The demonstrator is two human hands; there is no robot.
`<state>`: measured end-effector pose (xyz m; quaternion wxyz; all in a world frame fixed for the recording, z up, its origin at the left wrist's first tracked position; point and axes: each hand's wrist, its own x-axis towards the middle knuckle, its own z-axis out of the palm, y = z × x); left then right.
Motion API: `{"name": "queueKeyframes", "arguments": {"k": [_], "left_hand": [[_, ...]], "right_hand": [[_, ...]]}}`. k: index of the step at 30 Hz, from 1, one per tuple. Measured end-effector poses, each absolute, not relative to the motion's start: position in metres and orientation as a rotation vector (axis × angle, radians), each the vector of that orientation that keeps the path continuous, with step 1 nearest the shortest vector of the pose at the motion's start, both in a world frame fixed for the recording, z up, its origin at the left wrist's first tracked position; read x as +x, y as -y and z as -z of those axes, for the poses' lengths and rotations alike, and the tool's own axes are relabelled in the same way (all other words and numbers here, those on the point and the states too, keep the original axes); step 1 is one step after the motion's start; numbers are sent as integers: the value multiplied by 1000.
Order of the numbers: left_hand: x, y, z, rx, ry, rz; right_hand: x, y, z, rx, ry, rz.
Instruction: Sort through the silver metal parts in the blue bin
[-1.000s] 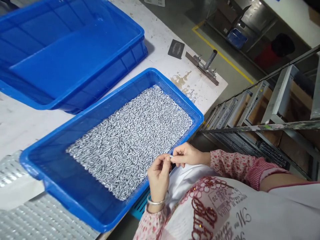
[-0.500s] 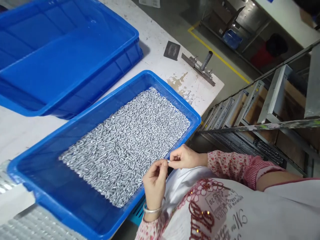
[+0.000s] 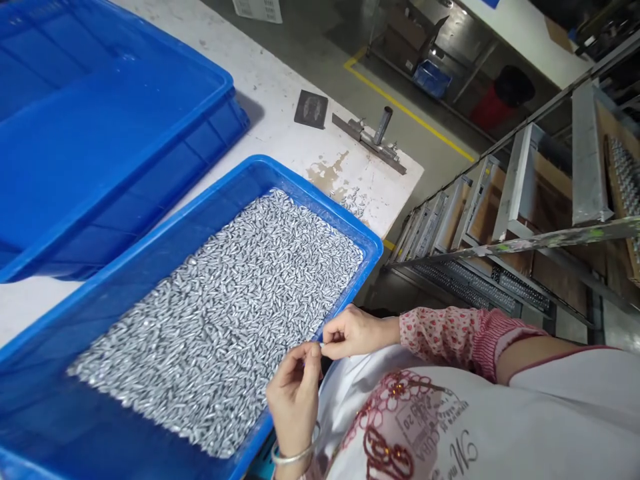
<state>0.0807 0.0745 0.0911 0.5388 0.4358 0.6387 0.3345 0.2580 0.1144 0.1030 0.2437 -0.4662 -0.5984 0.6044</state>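
Observation:
My left hand [image 3: 296, 387], with a bracelet at the wrist, is closed in a pinch, thumb against forefinger. Its fingertips meet those of my right hand [image 3: 354, 332], which is also pinching. A small pale piece [image 3: 321, 345] shows between the two sets of fingertips, mostly hidden by them. Both hands are at the near edge of a blue tub [image 3: 320, 190]. A thick layer of small, silvery, elongated metal pieces [image 3: 225, 313] covers much of the tub's floor.
A larger blue tub [image 3: 165, 180] stands on the white table [image 3: 280, 73] at the left. A dark square plate [image 3: 311, 109] and a metal bar with an upright tube [image 3: 373, 141] lie near the table's far corner. A metal rack [image 3: 540, 243] with trays stands at the right.
My view has shifted, so the tubs and table sit further left and somewhat lower. My hands stay together in the same pinch at the tub's edge.

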Motion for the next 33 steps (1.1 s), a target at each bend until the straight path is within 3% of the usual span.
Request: {"name": "queueKeyframes", "arguments": {"k": [17,21,28,33], "left_hand": [[98,-88,-93,1684,-1603,-947],[101,-87,-83,1499,-1661,-886],[92,-84,-62,1143,-1787,-789],[60,-73,-46,1171,-2051,-757]], "right_hand": [[260,-119,-84,-1276,1681,-1563],[259,-124,-81,-1277,1726,-1531],[279,-161,-85,-1264,1387,-1832],[342,-239,-76,-1521,1053,-1316]]}}
